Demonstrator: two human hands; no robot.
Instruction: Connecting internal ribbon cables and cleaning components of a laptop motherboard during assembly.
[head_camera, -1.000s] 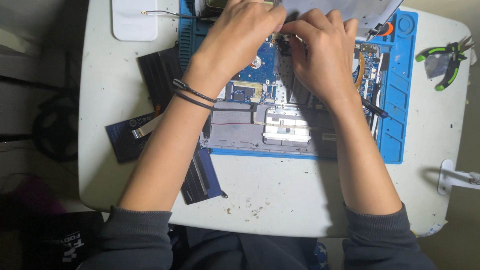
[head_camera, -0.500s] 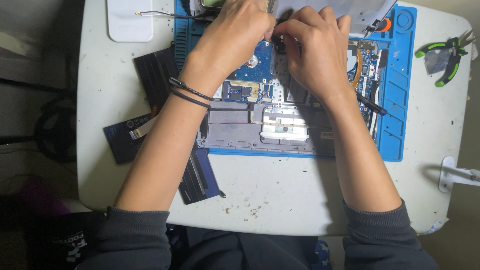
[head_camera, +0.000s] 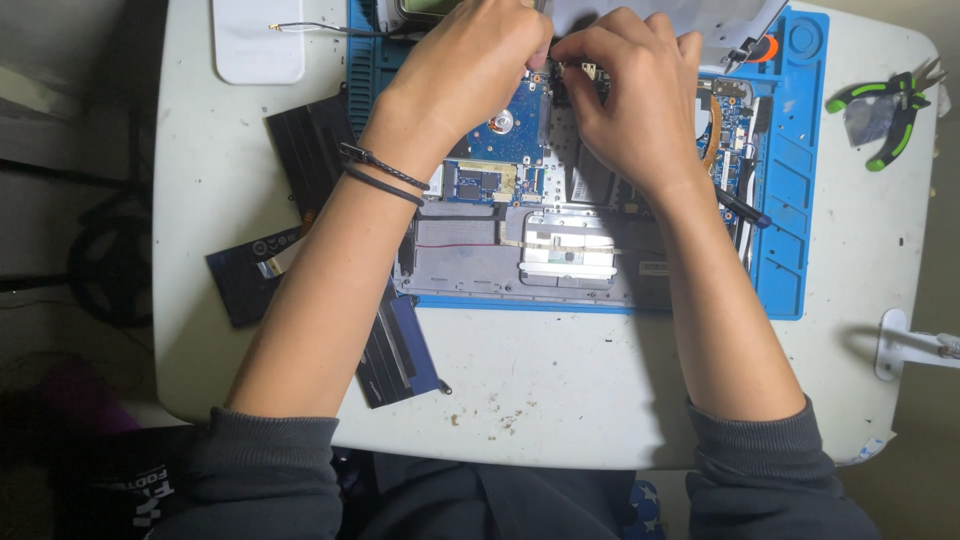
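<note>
Pinching fingertips of left hand (head_camera: 470, 65) and right hand (head_camera: 630, 95) over flat blue circuit board (head_camera: 515, 125)

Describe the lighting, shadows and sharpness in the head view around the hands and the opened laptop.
Head view: even overhead light on the white table, floor at the left edge dark; soft shadows under both forearms; left hand and right hand reasonably sharp, slight softness at the fingers; laptop's blue circuit board legible, no strong glare; green-handled pliers clear.
</note>
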